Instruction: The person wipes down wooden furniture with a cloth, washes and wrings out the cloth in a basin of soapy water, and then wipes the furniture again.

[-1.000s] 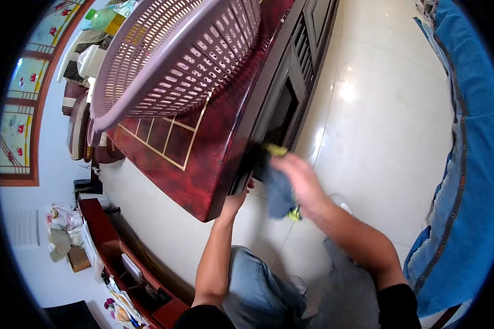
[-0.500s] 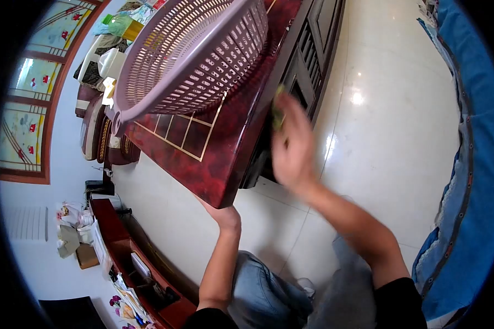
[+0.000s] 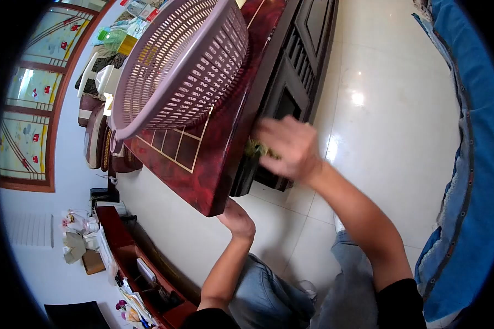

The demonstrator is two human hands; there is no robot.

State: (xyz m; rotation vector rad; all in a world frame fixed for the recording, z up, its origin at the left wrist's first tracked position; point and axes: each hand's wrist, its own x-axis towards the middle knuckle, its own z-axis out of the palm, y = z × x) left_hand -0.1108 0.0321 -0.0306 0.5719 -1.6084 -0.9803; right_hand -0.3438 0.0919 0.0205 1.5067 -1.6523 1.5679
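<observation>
Upper left: green-capped bottle (image 3: 118,41), beyond purple basket (image 3: 186,93). Basket up on red tabletop (image 3: 211,178); jolt or lift at the corner could shift it. Then left hand (image 3: 236,218) at the tabletop's near corner, palm against or just under it; can't tell finger spread, hidden by the top. Could lose support there with a one-sided push. Next, yellow-green cloth (image 3: 254,148) against dark side frame (image 3: 246,174), just below the top's edge, clamped in curled fingers of right hand (image 3: 295,147); exact grip blurred. Could snag cloth on frame edges if bunched loosely, or scrape knuckles under the overhang if swept too fast. Far right: blue fabric (image 3: 480,164), well apart from both hands.
</observation>
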